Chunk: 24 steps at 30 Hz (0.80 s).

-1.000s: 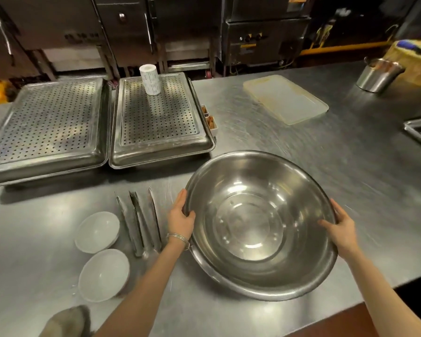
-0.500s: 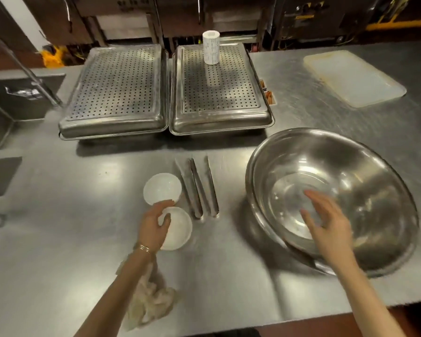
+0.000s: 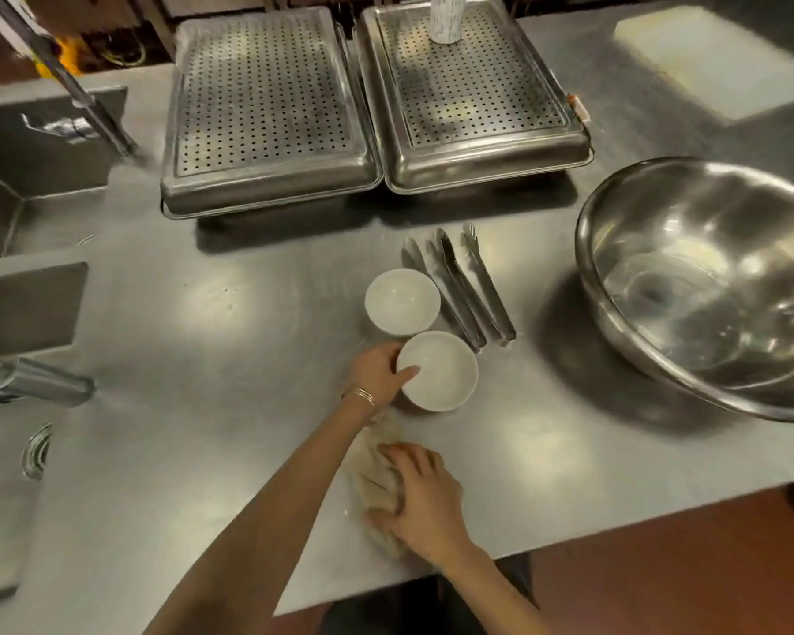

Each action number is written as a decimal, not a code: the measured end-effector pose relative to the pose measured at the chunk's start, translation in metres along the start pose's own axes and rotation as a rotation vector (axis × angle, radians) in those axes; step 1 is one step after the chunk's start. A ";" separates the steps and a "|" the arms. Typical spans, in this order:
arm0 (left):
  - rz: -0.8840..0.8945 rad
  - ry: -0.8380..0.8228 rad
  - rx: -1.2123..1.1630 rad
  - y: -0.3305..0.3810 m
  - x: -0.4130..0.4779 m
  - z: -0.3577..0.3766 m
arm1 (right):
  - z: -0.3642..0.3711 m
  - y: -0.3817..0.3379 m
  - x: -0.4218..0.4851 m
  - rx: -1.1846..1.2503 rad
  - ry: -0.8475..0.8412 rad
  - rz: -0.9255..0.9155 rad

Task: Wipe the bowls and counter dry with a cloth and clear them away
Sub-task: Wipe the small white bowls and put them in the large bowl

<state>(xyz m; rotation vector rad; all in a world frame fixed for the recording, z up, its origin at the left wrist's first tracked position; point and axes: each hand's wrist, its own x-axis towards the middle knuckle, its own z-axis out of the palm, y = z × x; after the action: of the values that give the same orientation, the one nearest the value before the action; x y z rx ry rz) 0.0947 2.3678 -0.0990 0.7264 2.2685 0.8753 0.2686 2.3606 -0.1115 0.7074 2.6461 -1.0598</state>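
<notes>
Since the previous frame the right hand (image 3: 425, 501) has left the large steel mixing bowl (image 3: 707, 286). It now sits on the crumpled cloth (image 3: 370, 474) near the counter's (image 3: 202, 336) front edge, fingers curled into the fabric. The left hand (image 3: 379, 375) stays at the nearer white bowl (image 3: 441, 373), thumb hooked over the rim and fingers outside. The second white bowl (image 3: 402, 301) stands just beyond. Tongs (image 3: 464, 291) lie beside both.

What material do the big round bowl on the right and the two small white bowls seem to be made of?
The big round silver bowl looks like polished stainless steel: bright mirror-like reflections. The two small white bowls, far and near, look like glazed ceramic, perhaps melamine: smooth, opaque, faintly shiny.
</notes>
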 end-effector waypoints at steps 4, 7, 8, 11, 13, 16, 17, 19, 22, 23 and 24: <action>-0.043 0.046 -0.016 -0.005 0.005 -0.001 | -0.008 0.008 -0.005 0.142 0.059 0.043; -0.064 0.128 -0.115 -0.016 -0.012 -0.017 | -0.022 0.035 -0.011 0.254 0.128 0.035; -0.082 0.166 -0.161 -0.021 -0.022 -0.024 | -0.028 0.044 -0.013 0.241 0.160 0.052; -0.149 0.276 -0.343 -0.041 -0.054 -0.040 | -0.037 0.065 -0.011 0.011 0.212 0.100; -0.218 0.302 -0.459 -0.053 -0.070 -0.043 | -0.033 0.070 -0.005 -0.162 0.186 0.063; -0.285 0.320 -0.562 -0.065 -0.086 -0.041 | -0.048 0.054 0.002 0.022 0.163 0.115; -0.300 0.316 -0.615 -0.066 -0.090 -0.040 | -0.058 0.045 0.001 0.168 0.201 0.120; -0.326 0.295 -0.748 -0.062 -0.097 -0.039 | -0.082 0.020 -0.006 0.373 0.322 0.008; -0.289 0.232 -0.903 -0.046 -0.109 -0.043 | -0.106 -0.021 -0.014 0.446 0.297 -0.181; -0.256 0.228 -0.896 -0.041 -0.113 -0.042 | -0.107 -0.032 -0.010 0.366 0.274 -0.232; -0.223 0.238 -0.870 -0.038 -0.115 -0.040 | -0.107 -0.042 -0.004 0.246 0.261 -0.268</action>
<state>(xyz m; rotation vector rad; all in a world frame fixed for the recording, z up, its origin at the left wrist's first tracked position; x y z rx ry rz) 0.1340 2.2514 -0.0644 -0.0259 1.8105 1.7154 0.2497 2.4067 -0.0077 0.5798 2.9252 -1.4780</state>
